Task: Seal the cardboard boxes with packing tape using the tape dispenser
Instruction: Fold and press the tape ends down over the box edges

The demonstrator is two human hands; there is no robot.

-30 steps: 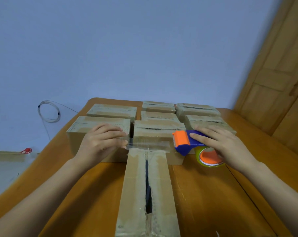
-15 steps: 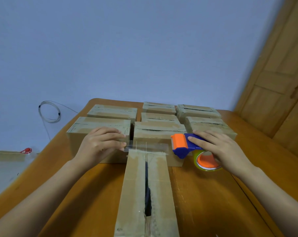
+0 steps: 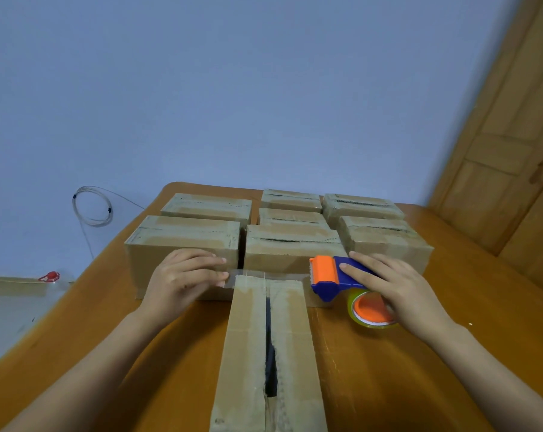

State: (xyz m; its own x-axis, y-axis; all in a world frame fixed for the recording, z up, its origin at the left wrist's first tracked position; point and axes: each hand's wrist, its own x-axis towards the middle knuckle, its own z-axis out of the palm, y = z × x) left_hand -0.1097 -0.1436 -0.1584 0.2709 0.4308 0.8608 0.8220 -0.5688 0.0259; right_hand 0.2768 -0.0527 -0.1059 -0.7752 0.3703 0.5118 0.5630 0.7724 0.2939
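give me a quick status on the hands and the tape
Left hand pinching clear tape strip end. Right hand gripping blue-and-orange tape dispenser. Strip stretched across long cardboard box's far end, seam unsealed. Nothing obstructing.

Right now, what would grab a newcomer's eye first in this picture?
The blue and orange plastic tape dispenser under the right hand, right of centre. A clear tape strip runs from it to the left hand, across the far end of the long brown cardboard box with its open seam.

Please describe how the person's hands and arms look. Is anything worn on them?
Both forearms are bare, with no sleeves in view. The left hand and right hand show no gloves, rings, watch or bracelet. The nails on the fingers are short and unpainted.
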